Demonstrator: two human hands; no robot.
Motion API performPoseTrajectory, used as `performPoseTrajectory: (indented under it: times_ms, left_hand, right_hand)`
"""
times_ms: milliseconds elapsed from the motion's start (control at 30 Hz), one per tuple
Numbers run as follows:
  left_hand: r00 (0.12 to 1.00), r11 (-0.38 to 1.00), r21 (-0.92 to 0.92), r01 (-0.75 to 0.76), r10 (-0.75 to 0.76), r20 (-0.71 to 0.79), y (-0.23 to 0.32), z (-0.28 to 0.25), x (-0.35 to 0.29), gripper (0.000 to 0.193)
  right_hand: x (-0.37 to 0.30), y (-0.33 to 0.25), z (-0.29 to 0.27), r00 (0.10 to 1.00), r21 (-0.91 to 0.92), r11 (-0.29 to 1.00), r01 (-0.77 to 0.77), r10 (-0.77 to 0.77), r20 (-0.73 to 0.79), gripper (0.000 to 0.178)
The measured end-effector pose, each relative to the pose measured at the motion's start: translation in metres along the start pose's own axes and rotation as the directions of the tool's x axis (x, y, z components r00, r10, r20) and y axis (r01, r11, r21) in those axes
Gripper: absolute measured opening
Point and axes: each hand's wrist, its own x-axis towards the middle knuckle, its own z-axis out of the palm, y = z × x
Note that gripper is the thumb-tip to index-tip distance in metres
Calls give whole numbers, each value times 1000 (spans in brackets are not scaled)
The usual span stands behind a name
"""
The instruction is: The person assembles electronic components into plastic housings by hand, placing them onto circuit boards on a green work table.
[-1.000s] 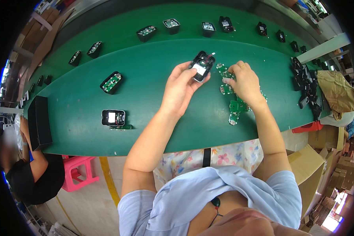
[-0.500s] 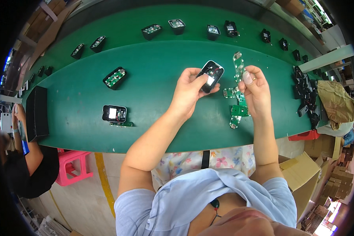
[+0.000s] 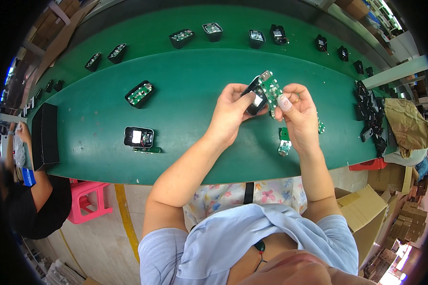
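Holding the two parts together above the middle of the green work table (image 3: 185, 118), the person has brought them closer than half a second ago, when the board was still off to the right of the casing with a gap between them. The left hand (image 3: 230, 114) grips a small black plastic casing (image 3: 253, 96) with a pale panel showing in its open face, fingers curled round its left side and thumb on its lower edge. The right hand (image 3: 297, 111) pinches a narrow green circuit board (image 3: 270, 91) between thumb and fingers, and the board now lies against the casing's right edge, touching or overlapping it. By the look of it the board is being offered up to the casing, though whether it is seated cannot be told. The board's long axis runs nearly up and down the frame, tilted slightly to the upper left, with its metal connector end pointing toward the top of the picture. Below the right hand, more loose green circuit boards (image 3: 284, 141) lie on the table. At centre left rest an open black casing with a white panel (image 3: 139, 137) and, above it, a black tray-like casing holding a green board (image 3: 139, 94). Further black casings (image 3: 212, 29) line the table's far edge along the top of the frame.
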Motion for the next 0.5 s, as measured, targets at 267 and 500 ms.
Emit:
performPoseTrajectory:
  times_ms: [267, 500]
  left_hand:
    - [995, 995, 56, -87, 84, 62, -6, 1, -1, 23]
    - [997, 967, 243, -73, 70, 22, -7, 0, -3, 27]
  right_hand:
    - [2, 7, -10, 999, -184, 983, -14, 9, -32, 26]
    - [-1, 8, -6, 929, -700, 647, 301, -366, 61, 15]
